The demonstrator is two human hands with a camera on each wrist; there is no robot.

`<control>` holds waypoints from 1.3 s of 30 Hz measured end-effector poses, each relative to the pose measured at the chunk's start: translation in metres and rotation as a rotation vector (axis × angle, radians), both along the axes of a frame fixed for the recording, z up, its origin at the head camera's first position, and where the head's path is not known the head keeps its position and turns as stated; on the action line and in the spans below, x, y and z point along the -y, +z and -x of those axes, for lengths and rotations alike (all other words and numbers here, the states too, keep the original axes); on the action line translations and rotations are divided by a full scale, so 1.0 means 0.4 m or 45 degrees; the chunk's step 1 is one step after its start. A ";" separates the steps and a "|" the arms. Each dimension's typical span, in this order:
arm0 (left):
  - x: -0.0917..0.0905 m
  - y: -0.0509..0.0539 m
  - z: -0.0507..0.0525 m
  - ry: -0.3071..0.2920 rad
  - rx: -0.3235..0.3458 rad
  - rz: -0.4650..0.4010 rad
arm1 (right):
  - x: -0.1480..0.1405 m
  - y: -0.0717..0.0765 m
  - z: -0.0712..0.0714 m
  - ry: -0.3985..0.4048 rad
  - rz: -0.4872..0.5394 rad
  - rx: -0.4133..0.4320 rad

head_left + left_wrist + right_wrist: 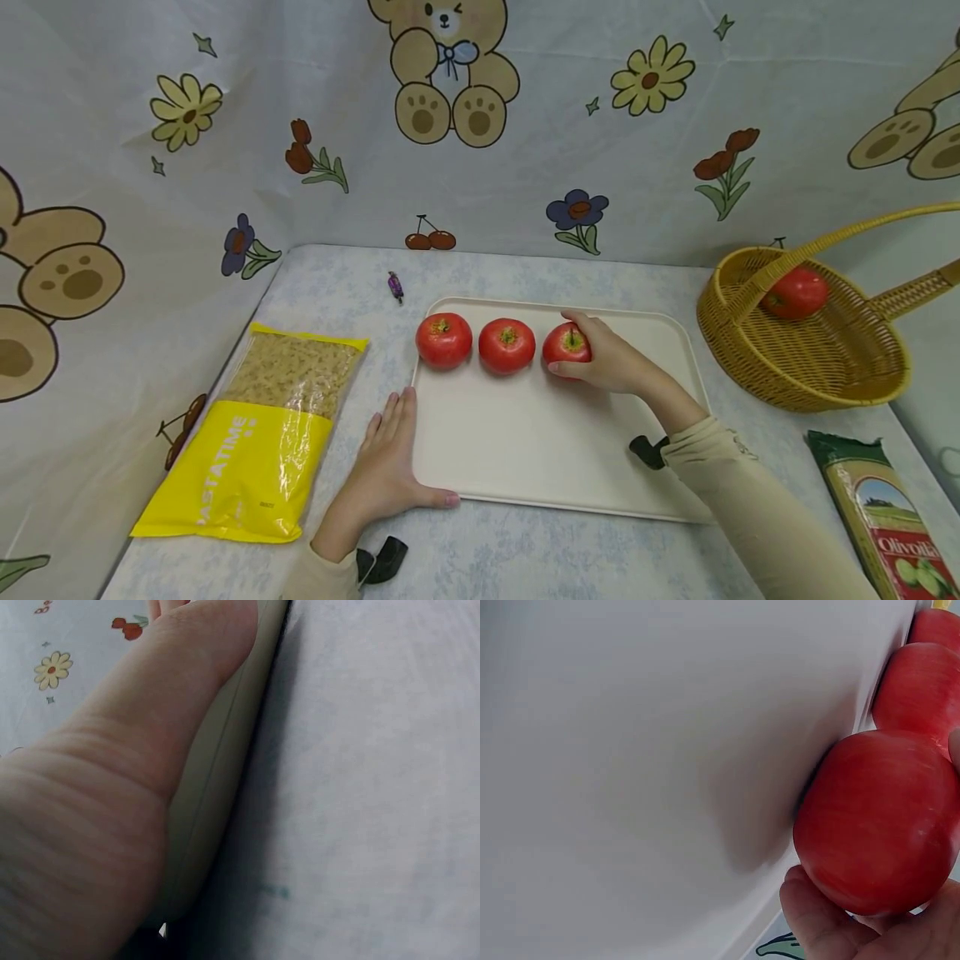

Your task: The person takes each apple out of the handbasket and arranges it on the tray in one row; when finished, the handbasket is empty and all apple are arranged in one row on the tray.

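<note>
My right hand (615,358) grips a red apple (567,343) at the back of the white tray (517,442), thumb and fingers on opposite sides. In the right wrist view the same apple (877,825) sits close to the tray's surface. Two more apples stand to its left in a row, a middle apple (507,346) and a left apple (444,340). My left hand (386,467) lies at the tray's front left corner, fingers straight along the left edge and thumb along the front. The left wrist view shows the thumb (172,682) against the rim.
Left of the tray lies a yellow pasta bag (255,442). A wicker basket (795,375) holding another apple (795,292) stands at the right, with an Olivoila packet (885,517) in front of it. A small purple wrapped item (395,287) lies behind the tray.
</note>
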State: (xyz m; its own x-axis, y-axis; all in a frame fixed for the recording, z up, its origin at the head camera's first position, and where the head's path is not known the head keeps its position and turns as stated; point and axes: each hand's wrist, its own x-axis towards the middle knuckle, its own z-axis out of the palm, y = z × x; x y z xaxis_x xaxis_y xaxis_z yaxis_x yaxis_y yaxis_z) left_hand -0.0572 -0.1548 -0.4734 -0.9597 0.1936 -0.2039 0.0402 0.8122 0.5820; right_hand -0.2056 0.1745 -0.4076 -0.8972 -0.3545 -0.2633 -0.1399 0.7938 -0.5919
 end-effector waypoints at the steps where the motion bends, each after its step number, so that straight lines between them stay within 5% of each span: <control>1: 0.000 0.000 0.000 -0.001 -0.002 0.003 | -0.001 -0.002 0.000 -0.007 -0.003 0.005; 12: 0.000 -0.005 -0.003 -0.010 0.002 -0.001 | -0.020 0.002 -0.012 -0.021 0.028 -0.004; 18: -0.001 -0.010 -0.004 -0.001 -0.004 0.005 | -0.054 0.037 -0.044 -0.026 0.030 -0.156; 29: -0.001 -0.009 0.000 -0.007 -0.007 -0.003 | -0.171 0.091 -0.153 -0.048 0.146 -0.448; 35: -0.001 -0.004 0.001 -0.008 -0.008 -0.002 | -0.290 0.093 -0.179 -0.199 0.182 -0.662; 39: 0.001 -0.001 0.001 -0.009 -0.005 0.004 | -0.382 0.087 -0.178 -0.371 0.150 -0.713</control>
